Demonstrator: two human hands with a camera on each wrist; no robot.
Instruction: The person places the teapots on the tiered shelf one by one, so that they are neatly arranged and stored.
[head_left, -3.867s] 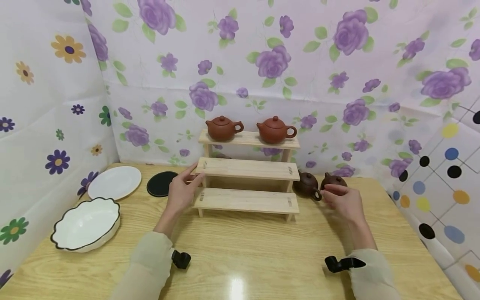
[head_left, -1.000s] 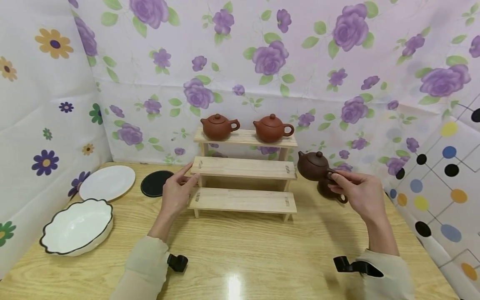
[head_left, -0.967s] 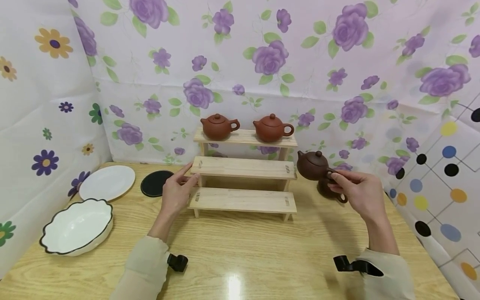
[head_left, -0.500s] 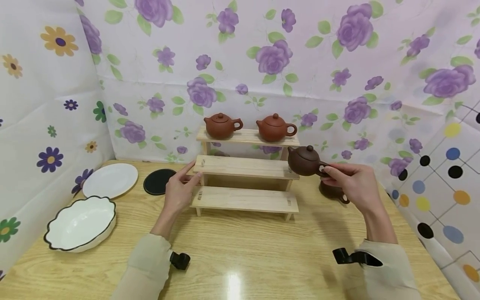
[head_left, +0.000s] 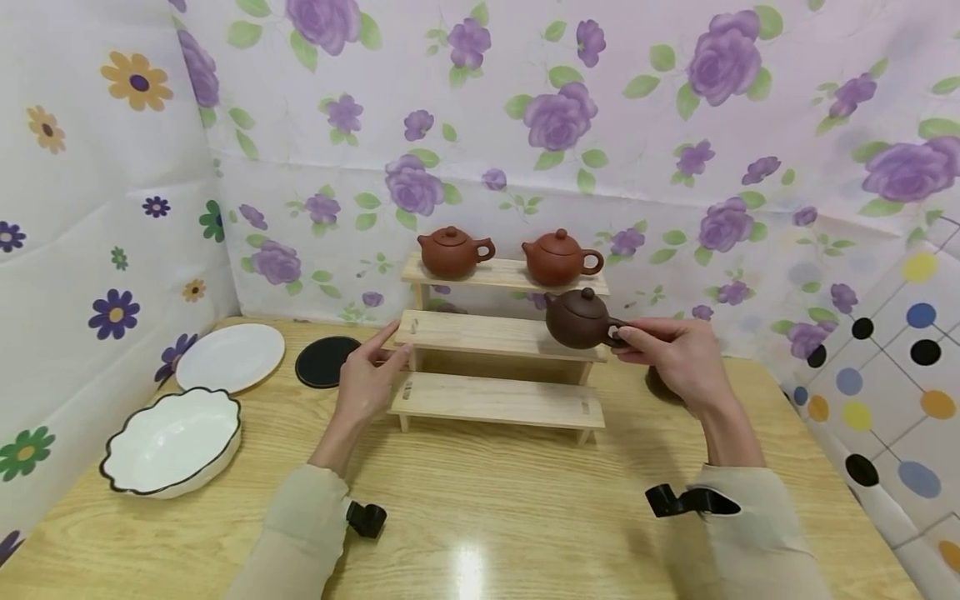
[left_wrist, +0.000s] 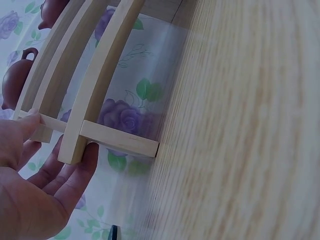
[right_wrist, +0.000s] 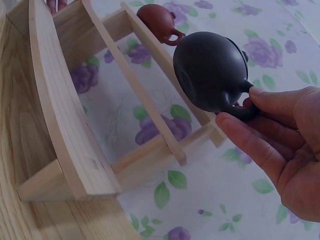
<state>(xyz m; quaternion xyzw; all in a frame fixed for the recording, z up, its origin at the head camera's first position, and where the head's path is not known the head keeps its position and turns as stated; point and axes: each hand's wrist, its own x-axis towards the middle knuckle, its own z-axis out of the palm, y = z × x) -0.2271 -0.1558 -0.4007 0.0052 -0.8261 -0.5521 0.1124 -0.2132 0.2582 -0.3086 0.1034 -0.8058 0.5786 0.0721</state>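
Note:
In the head view a dark brown teapot [head_left: 577, 318] is held by its handle between the thumb and fingers of my right hand [head_left: 678, 358]. It hangs over the right end of the middle board of a three-tier wooden display shelf [head_left: 480, 329]; its underside shows in the right wrist view. My left hand [head_left: 367, 383] grips the left end of the shelf, thumb above and fingers around the wood, as the left wrist view shows. On the top tier stand two reddish-brown teapots, the left teapot [head_left: 452, 254] and the right teapot [head_left: 558, 258].
A second dark teapot [head_left: 662, 387] sits on the table, mostly hidden behind my right hand. To the left lie a white plate [head_left: 231, 358], a black round mat [head_left: 324, 362] and a white scalloped bowl [head_left: 172, 442]. Flowered cloth [head_left: 487, 125] hangs behind.
My right hand took the dark teapot by its handle from beside the shelf, lifted it and carried it left over the middle board. My left hand has stayed at the shelf's left end.

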